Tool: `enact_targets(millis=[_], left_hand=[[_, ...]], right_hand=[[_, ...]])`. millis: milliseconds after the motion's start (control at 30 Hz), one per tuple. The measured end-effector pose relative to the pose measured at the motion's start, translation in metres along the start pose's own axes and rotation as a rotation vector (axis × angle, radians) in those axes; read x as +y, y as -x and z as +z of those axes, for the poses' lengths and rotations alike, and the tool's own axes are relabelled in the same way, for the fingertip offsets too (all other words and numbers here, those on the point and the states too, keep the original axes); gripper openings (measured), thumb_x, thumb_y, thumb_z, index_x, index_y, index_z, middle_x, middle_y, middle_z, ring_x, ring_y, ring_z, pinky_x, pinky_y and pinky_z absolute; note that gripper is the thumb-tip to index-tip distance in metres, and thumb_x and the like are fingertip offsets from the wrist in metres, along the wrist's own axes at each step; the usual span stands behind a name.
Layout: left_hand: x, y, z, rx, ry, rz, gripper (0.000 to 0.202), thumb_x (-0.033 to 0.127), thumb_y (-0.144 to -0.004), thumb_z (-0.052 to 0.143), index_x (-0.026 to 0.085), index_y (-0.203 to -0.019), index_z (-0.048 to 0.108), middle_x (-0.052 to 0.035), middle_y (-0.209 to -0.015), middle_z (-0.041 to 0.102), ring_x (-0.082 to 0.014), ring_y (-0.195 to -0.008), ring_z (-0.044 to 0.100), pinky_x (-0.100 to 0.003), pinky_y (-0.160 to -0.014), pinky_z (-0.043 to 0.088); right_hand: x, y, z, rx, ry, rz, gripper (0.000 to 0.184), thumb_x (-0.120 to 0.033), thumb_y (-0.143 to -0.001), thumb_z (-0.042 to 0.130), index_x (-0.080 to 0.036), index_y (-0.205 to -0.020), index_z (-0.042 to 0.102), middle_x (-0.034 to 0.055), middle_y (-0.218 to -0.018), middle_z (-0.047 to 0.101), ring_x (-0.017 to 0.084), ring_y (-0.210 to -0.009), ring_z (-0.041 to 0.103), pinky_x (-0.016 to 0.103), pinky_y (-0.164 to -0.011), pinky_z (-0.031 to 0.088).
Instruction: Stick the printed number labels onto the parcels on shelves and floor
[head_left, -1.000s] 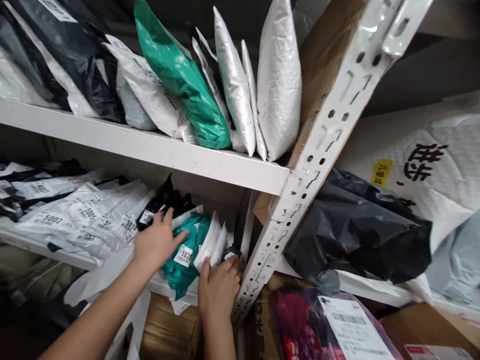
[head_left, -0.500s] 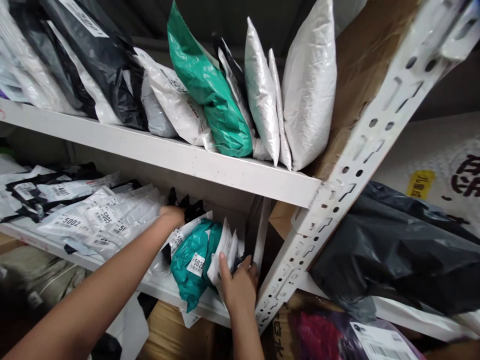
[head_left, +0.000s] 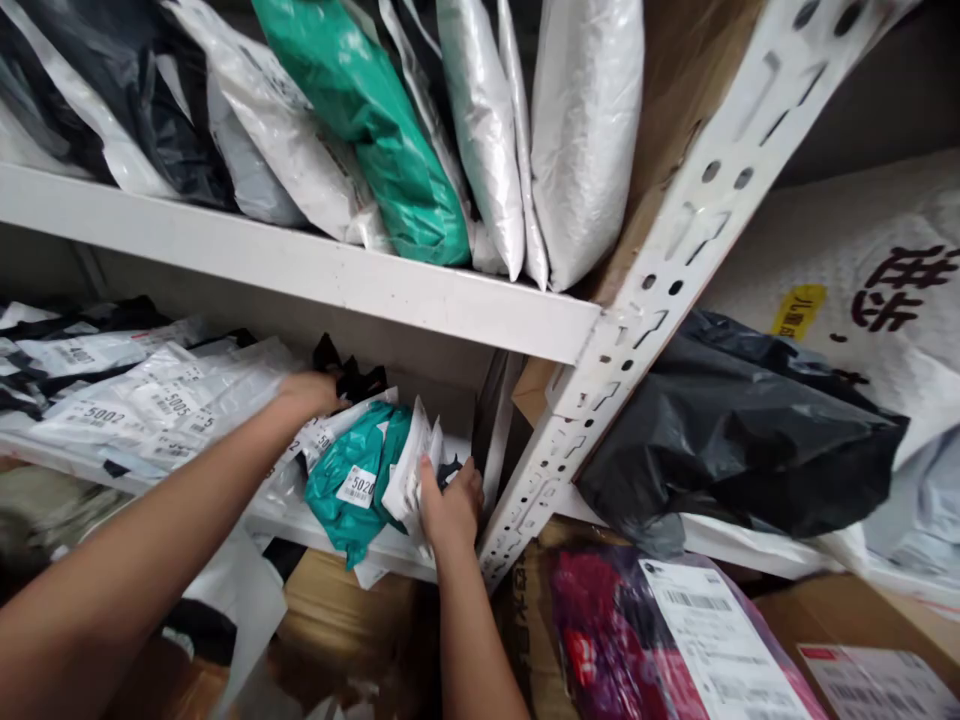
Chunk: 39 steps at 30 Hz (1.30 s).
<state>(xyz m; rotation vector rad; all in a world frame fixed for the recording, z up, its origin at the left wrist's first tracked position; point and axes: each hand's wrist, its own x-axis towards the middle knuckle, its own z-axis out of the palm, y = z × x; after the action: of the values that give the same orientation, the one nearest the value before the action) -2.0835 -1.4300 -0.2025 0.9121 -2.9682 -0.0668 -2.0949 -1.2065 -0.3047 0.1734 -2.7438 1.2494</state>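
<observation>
On the lower shelf, a crumpled teal mailer bag labelled 5020 leans between my two hands. My left hand reaches in behind the white labelled mailers, beside some black bags; its fingertips are hidden. Right of the teal bag stand thin white packets. My right hand is against them, thumb raised along their side and fingers apart from it to the right. A small dark item shows between thumb and fingers.
White mailers with number labels lie in a row to the left. Above, the upper shelf edge carries larger bags. A slotted white post stands at right, with a black bag and a purple wrapped parcel beyond it.
The view has shifted, so shelves and bags appear farther left and higher. Both hands stay at nearly the same places among the bags, and the white packets lean slightly differently.
</observation>
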Motion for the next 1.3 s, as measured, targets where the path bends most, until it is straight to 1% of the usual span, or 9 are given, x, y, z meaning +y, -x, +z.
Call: enact_targets(millis=[167, 300, 400, 467, 633, 700, 833, 967, 1300], left_hand=[[0.005, 0.083, -0.020, 0.277, -0.036, -0.034, 0.058, 0.056, -0.089, 0.034, 0.016, -0.128, 0.049, -0.0187, -0.117, 0.059, -0.0354, -0.100, 0.059, -0.044, -0.077, 0.048], [0.004, 0.171, 0.004, 0.710, 0.376, 0.100, 0.037, 0.056, -0.083, 0.047, 0.024, -0.089, 0.063, 0.0004, -0.067, 0.056, -0.0173, -0.063, 0.054, -0.028, -0.062, 0.040], [0.008, 0.214, 0.047, 0.431, 0.961, 0.214, 0.033, 0.047, -0.085, 0.049, 0.023, -0.063, 0.049, 0.0041, -0.055, 0.041, -0.0121, -0.052, 0.039, -0.025, -0.051, 0.032], [0.017, 0.226, 0.075, 0.157, 1.322, 0.073, 0.032, 0.046, -0.084, 0.045, 0.023, -0.062, 0.043, 0.0038, -0.058, 0.037, -0.0127, -0.053, 0.037, -0.025, -0.049, 0.033], [0.042, 0.225, 0.108, -0.243, 1.913, -0.234, 0.026, 0.028, -0.059, 0.060, 0.023, -0.079, 0.044, 0.0069, -0.067, 0.047, -0.0098, -0.058, 0.046, -0.022, -0.057, 0.040], [0.043, 0.225, 0.115, -0.370, 1.937, -0.234, 0.031, 0.025, -0.061, 0.068, 0.022, -0.083, 0.047, 0.0072, -0.070, 0.054, -0.0087, -0.060, 0.050, -0.020, -0.058, 0.041], [0.031, 0.223, 0.139, -0.396, 1.843, -0.108, 0.041, 0.027, -0.060, 0.081, 0.018, -0.093, 0.060, 0.0014, -0.080, 0.068, -0.0120, -0.075, 0.061, -0.023, -0.072, 0.045], [0.013, 0.218, 0.176, -0.448, 1.727, -0.237, 0.043, 0.036, -0.052, 0.086, 0.014, -0.085, 0.068, -0.0021, -0.068, 0.071, -0.0144, -0.063, 0.062, -0.025, -0.064, 0.045], [-0.011, 0.234, 0.263, -0.462, 1.600, -0.331, 0.048, 0.052, -0.044, 0.081, 0.012, -0.068, 0.066, -0.0039, -0.062, 0.068, -0.0172, -0.058, 0.059, -0.029, -0.059, 0.046]], right_hand=[[0.004, 0.009, -0.012, -0.007, -0.018, 0.005, 0.076, -0.051, -0.088, 0.037, 0.006, -0.137, 0.035, 0.0338, -0.137, 0.040, 0.041, -0.130, 0.038, 0.051, -0.106, 0.030], [0.010, 0.016, -0.011, 0.000, -0.039, -0.053, 0.074, -0.047, -0.088, 0.040, 0.006, -0.138, 0.031, 0.0339, -0.139, 0.036, 0.040, -0.132, 0.036, 0.050, -0.107, 0.030], [0.014, 0.030, -0.023, 0.071, -0.161, -0.190, 0.066, -0.044, -0.087, 0.044, 0.003, -0.133, 0.039, 0.0314, -0.139, 0.038, 0.036, -0.133, 0.035, 0.049, -0.107, 0.031], [0.015, 0.046, -0.038, 0.070, -0.363, -0.280, 0.052, -0.044, -0.087, 0.045, -0.005, -0.121, 0.052, 0.0242, -0.129, 0.052, 0.030, -0.124, 0.047, 0.044, -0.100, 0.039], [0.021, 0.092, -0.060, -0.694, -0.712, -0.250, 0.031, -0.040, -0.074, 0.068, -0.018, -0.095, 0.062, 0.0064, -0.094, 0.068, 0.019, -0.087, 0.065, 0.025, -0.066, 0.049], [0.031, 0.101, -0.050, -0.715, -0.726, -0.187, 0.032, -0.035, -0.073, 0.071, -0.018, -0.099, 0.063, 0.0066, -0.098, 0.069, 0.019, -0.089, 0.065, 0.026, -0.070, 0.050], [0.063, 0.100, -0.015, -0.713, -0.867, -0.046, 0.030, -0.036, -0.074, 0.070, -0.018, -0.097, 0.067, 0.0046, -0.086, 0.071, 0.016, -0.077, 0.065, 0.027, -0.071, 0.049], [0.094, 0.103, 0.016, -0.772, -0.969, 0.124, 0.024, -0.033, -0.063, 0.078, -0.018, -0.079, 0.070, -0.0012, -0.066, 0.067, 0.011, -0.059, 0.058, 0.023, -0.059, 0.045], [0.138, 0.161, 0.090, -0.433, -0.664, 0.126, 0.012, -0.028, -0.072, 0.061, -0.017, -0.069, 0.066, 0.0014, -0.064, 0.066, 0.016, -0.061, 0.059, 0.025, -0.060, 0.046]])
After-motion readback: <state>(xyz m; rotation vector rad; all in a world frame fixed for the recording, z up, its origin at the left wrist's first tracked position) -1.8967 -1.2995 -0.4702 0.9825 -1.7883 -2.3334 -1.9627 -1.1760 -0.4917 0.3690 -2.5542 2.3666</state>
